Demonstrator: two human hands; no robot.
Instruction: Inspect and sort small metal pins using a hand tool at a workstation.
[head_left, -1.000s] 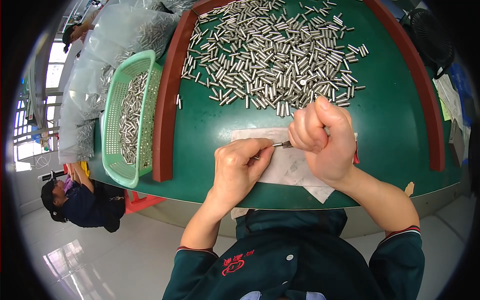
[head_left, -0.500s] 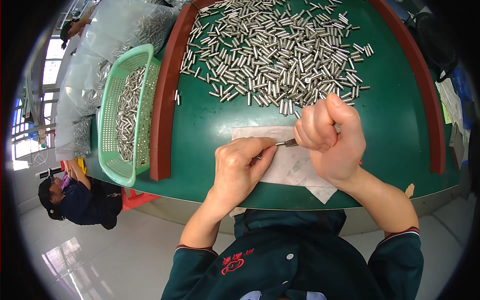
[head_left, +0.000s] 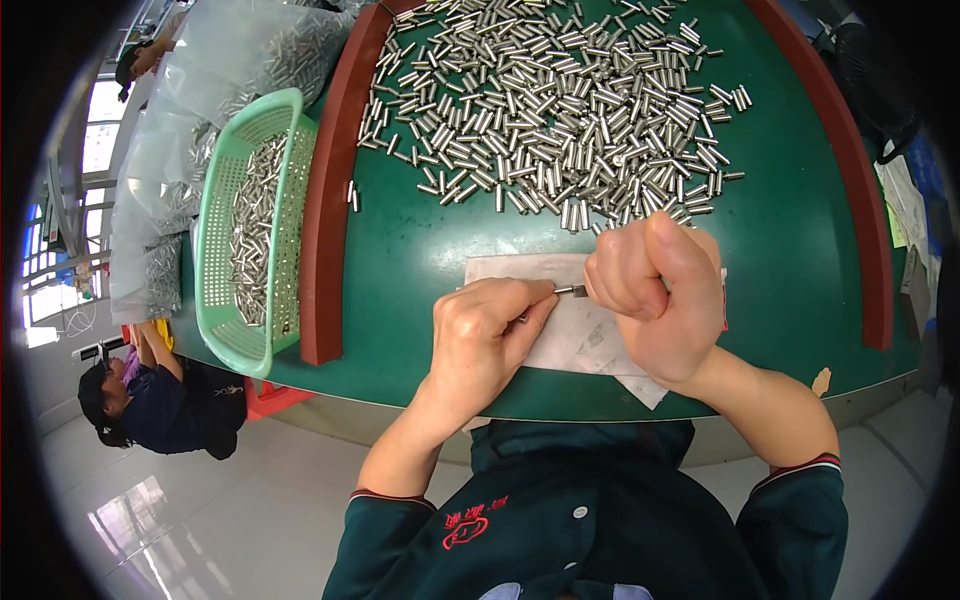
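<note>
My left hand (head_left: 488,335) is closed in a pinch, thumb against forefinger, on a small metal piece mostly hidden by the fingers. Another shiny bit (head_left: 521,319) shows in the gap below that thumb. Curled into a fist, my right hand (head_left: 660,300) holds a slim metal rod (head_left: 579,291) with a darker, thicker part by the fingers. Its thin end meets the left fingertips; I cannot tell whether it sits inside the piece there. Both hands are above a stained white cloth (head_left: 572,340) at the near table edge.
Beyond my hands, a broad heap of metal pins (head_left: 560,110) covers the green table (head_left: 400,290). Red-brown rails (head_left: 325,230) border it at both sides. A green basket (head_left: 283,345) of pins and clear bags (head_left: 150,170) stand left. A person (head_left: 165,400) is at the far left.
My right fist has dropped slightly toward me and tilted. Less of the rod's thicker part shows beside it. My left hand keeps its pinch, nearly in place.
</note>
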